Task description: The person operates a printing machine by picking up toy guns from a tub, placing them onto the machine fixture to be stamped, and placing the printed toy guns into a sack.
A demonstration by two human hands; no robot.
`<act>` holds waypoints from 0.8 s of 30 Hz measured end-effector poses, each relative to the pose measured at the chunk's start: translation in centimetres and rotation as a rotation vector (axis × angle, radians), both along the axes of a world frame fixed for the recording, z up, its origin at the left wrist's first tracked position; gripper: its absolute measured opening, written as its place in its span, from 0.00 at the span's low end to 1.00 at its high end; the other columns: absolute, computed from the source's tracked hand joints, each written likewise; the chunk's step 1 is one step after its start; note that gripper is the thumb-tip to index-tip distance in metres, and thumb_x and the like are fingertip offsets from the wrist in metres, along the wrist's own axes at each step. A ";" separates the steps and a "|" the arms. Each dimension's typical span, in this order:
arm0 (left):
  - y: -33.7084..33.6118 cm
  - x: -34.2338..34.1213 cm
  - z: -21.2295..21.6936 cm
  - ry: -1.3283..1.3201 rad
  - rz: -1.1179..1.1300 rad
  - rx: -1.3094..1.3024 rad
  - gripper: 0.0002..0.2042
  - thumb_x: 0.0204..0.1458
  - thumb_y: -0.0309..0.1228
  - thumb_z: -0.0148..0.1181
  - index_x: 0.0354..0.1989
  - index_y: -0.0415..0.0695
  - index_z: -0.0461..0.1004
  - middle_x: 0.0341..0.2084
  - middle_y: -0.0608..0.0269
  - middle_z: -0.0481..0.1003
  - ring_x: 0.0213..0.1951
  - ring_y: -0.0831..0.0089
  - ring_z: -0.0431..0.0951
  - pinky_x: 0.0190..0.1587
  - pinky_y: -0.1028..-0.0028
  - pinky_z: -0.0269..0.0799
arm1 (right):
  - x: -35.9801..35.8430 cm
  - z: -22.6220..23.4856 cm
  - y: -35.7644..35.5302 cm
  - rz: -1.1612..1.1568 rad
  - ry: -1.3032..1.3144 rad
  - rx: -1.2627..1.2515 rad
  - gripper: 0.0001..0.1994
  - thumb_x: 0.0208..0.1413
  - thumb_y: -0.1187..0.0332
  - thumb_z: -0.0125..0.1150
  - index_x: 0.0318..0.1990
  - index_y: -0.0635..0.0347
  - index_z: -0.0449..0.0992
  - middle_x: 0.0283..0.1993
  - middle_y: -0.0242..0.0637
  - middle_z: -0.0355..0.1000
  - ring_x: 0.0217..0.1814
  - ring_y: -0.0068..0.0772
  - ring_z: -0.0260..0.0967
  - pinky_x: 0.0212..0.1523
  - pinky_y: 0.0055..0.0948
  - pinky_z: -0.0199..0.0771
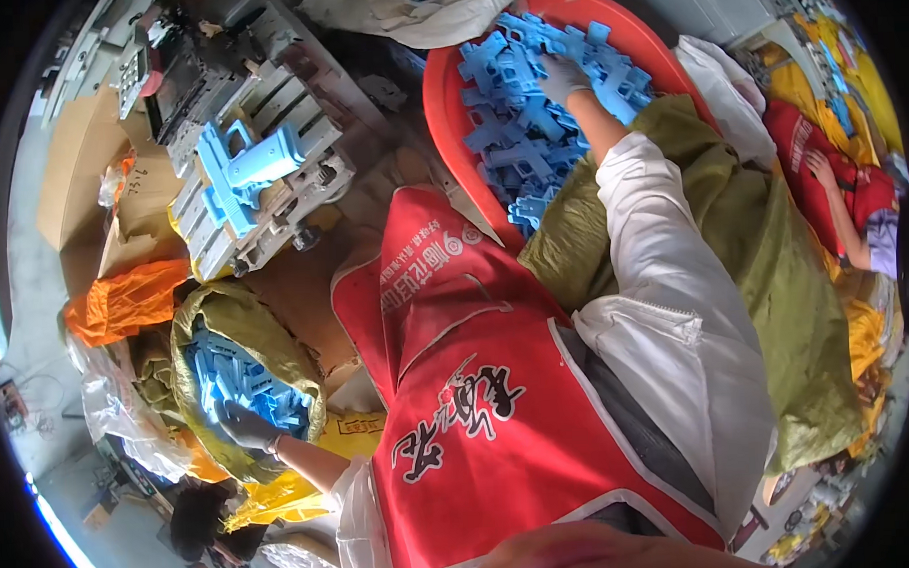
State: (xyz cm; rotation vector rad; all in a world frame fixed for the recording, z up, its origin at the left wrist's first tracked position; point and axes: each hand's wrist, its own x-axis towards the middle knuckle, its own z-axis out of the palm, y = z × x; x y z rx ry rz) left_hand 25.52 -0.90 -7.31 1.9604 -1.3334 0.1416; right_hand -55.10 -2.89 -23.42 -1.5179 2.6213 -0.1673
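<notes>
Occupying one tub (446, 119) and one sack (240, 299): two hands (564, 78), blue parts (523, 161).

Head fisheye, left of pair; looks steeply down from above and behind left hand (247, 426) and right hand (564, 78); apron (550, 436) closer than either, filling lower middle; coverage runs past both hands

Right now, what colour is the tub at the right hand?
The tub is red; the head view shows it best.
</notes>
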 end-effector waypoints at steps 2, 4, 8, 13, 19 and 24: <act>-0.7 -1.4 0.2 -0.006 -0.088 0.074 0.12 0.58 0.28 0.52 0.48 0.40 0.75 0.45 0.59 0.77 0.46 0.69 0.77 0.49 0.73 0.71 | -1.9 -2.6 -0.2 -0.174 -0.047 -0.033 0.29 0.49 0.52 0.58 0.60 0.46 0.64 0.60 0.43 0.65 0.61 0.47 0.63 0.60 0.44 0.63; -0.1 -2.8 1.0 -0.008 -0.164 0.114 0.12 0.59 0.28 0.52 0.48 0.38 0.74 0.44 0.56 0.77 0.46 0.67 0.76 0.49 0.71 0.71 | -0.3 -1.3 -1.1 -0.169 -0.140 0.067 0.29 0.49 0.51 0.58 0.60 0.47 0.64 0.58 0.44 0.66 0.60 0.47 0.64 0.59 0.45 0.64; -0.1 -4.1 1.3 -0.039 -0.182 0.141 0.13 0.59 0.29 0.51 0.47 0.36 0.74 0.44 0.53 0.77 0.46 0.65 0.76 0.49 0.70 0.71 | 4.9 1.5 -0.3 -0.001 -0.115 0.322 0.29 0.48 0.49 0.58 0.56 0.52 0.66 0.53 0.43 0.72 0.57 0.45 0.67 0.56 0.47 0.66; -1.6 -6.5 1.2 0.074 -0.220 0.153 0.14 0.60 0.32 0.50 0.48 0.37 0.74 0.44 0.57 0.77 0.45 0.68 0.76 0.48 0.71 0.72 | 12.2 -0.3 2.4 0.346 0.061 0.379 0.27 0.47 0.56 0.56 0.56 0.55 0.64 0.51 0.47 0.71 0.55 0.49 0.68 0.51 0.47 0.69; -3.3 -7.0 0.6 0.033 -0.303 0.026 0.11 0.57 0.29 0.53 0.44 0.40 0.77 0.39 0.58 0.79 0.40 0.67 0.78 0.45 0.71 0.72 | 14.2 5.7 4.2 0.296 -0.715 -0.248 0.19 0.45 0.65 0.57 0.46 0.60 0.71 0.47 0.49 0.72 0.51 0.52 0.69 0.49 0.42 0.68; -4.2 -11.9 4.3 0.176 -0.462 -0.086 0.09 0.54 0.26 0.54 0.41 0.38 0.77 0.39 0.55 0.78 0.41 0.65 0.78 0.47 0.72 0.71 | 9.3 2.2 7.9 0.208 -0.424 0.117 0.19 0.45 0.71 0.59 0.48 0.59 0.71 0.48 0.48 0.70 0.51 0.49 0.68 0.52 0.36 0.67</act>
